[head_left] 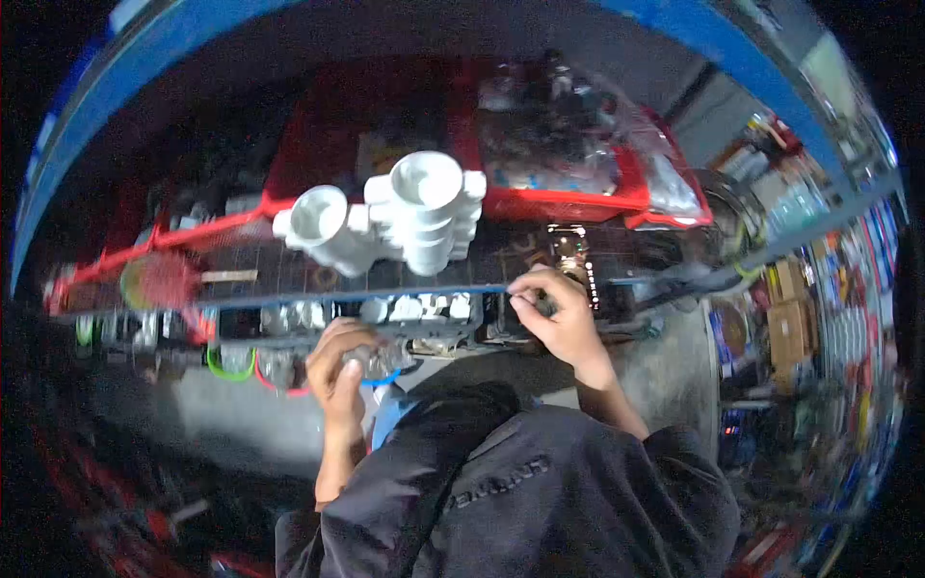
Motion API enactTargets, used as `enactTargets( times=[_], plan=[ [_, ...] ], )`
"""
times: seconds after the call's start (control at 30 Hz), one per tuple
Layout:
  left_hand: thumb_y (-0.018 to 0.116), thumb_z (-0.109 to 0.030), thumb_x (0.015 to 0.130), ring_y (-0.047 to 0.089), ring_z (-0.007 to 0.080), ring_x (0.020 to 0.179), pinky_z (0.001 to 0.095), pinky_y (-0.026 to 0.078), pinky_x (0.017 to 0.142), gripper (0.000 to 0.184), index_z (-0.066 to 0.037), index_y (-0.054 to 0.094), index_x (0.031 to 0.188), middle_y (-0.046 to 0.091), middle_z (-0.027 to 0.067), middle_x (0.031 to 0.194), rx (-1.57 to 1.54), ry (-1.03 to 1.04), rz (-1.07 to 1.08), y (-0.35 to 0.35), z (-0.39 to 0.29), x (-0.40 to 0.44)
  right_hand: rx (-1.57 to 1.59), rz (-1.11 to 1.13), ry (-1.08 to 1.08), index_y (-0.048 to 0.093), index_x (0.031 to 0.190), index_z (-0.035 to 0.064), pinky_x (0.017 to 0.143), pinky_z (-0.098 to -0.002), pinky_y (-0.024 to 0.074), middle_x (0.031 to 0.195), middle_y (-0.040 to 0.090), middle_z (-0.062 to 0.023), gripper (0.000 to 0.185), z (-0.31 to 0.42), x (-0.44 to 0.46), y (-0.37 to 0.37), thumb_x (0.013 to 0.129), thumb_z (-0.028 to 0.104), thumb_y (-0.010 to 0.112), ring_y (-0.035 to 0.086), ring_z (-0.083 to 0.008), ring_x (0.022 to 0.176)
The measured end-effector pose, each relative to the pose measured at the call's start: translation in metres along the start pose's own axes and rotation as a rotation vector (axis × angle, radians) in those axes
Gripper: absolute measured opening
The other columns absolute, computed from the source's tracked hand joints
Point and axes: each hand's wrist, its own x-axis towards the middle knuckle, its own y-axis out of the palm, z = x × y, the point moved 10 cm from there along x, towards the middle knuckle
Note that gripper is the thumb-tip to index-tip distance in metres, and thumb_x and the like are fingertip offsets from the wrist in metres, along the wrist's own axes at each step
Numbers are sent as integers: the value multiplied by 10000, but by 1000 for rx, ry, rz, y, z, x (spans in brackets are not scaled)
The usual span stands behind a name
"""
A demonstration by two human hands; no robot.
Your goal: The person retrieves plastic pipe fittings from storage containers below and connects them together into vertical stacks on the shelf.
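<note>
My left hand (337, 364) is closed, its fingers and thumb curled around a greyish, shiny thing (382, 360) in front of the bench edge. Blur hides what kind of thing that is. At the bench's front edge, my right hand (561, 316) has thumb and forefinger curled together. Something small and dark may lie between them, but I cannot make it out. White plastic pipe fittings stand on the bench beyond my hands, a shorter group (328, 236) on the left and a taller one (429, 217) beside it. Neither hand touches them.
Red bins (568, 199) line the back, the right one holding clear bags. A lit metallic object (572, 252) lies near my right hand. A blurred round reddish object (162, 280) lies left. Below the bench edge is a shelf with white parts (424, 307). Stocked shelves (800, 318) stand right.
</note>
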Motion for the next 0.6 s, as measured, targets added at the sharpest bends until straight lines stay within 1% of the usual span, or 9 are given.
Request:
enactTargets(
  times=[0.03, 0.13, 0.2, 0.23, 0.3, 0.37, 0.43, 0.5, 0.6],
  plan=[
    [486, -293, 719, 524, 249, 720, 344, 390, 699, 344, 44, 556, 716, 576, 142, 721, 14, -7, 28, -5, 1, 9, -33, -55, -56, 544, 804, 19, 581, -238, 386, 665, 478, -41, 136, 8, 5, -1, 682, -39, 560, 475, -128, 618],
    [484, -260, 725, 521, 249, 709, 347, 390, 703, 313, 46, 551, 725, 576, 140, 726, 28, 89, 98, -13, -7, 31, -34, -127, 0, 543, 819, 27, 593, -246, 389, 662, 466, -27, 184, 12, 14, 6, 662, -69, 542, 465, -128, 610],
    [486, -256, 723, 520, 248, 700, 348, 390, 702, 308, 45, 552, 727, 576, 139, 725, 41, 107, 135, -14, -18, 36, -46, -168, -83, 539, 829, 33, 600, -248, 389, 660, 460, -25, 204, 31, 11, 9, 653, -68, 555, 463, -133, 614],
    [491, -253, 716, 518, 249, 699, 344, 390, 697, 303, 45, 553, 725, 574, 137, 723, 49, 120, 147, -15, -18, 38, -40, -188, -88, 536, 833, 37, 600, -249, 389, 657, 454, -25, 206, 35, 11, 8, 656, -65, 563, 464, -138, 618],
    [496, -249, 709, 518, 250, 703, 340, 392, 696, 301, 45, 556, 723, 571, 135, 718, 83, 139, 140, -15, -26, 39, -20, -208, -61, 534, 834, 9, 612, -223, 376, 718, 502, -38, 198, 35, 4, 5, 665, -89, 566, 455, -107, 637],
    [498, -246, 700, 518, 251, 707, 340, 392, 699, 299, 47, 556, 719, 568, 136, 718, 63, 130, 130, -12, -25, 38, -45, -232, -36, 538, 836, 26, 587, -225, 369, 673, 466, -22, 191, 30, -3, -2, 674, -74, 561, 442, -108, 614],
    [500, -243, 693, 518, 254, 712, 345, 392, 703, 296, 47, 556, 721, 564, 139, 722, 103, 188, 77, -13, -32, 31, -58, -269, 24, 544, 835, 38, 564, -226, 362, 640, 445, -13, 188, 26, -14, -11, 677, -62, 558, 424, -105, 589],
    [505, -222, 686, 517, 257, 718, 350, 390, 712, 276, 47, 555, 723, 564, 141, 732, 95, 176, 80, -10, -30, 25, -102, -248, 5, 545, 834, 34, 561, -226, 360, 638, 440, -13, 183, 29, -19, -15, 679, -63, 555, 412, -105, 582],
    [505, -174, 685, 515, 257, 737, 349, 384, 734, 231, 48, 551, 733, 564, 145, 736, 115, 160, 51, -5, -33, 19, -98, -262, -54, 542, 840, 21, 606, -214, 367, 718, 496, -25, 202, 40, -27, -21, 671, -89, 547, 450, -94, 642]
  ],
)
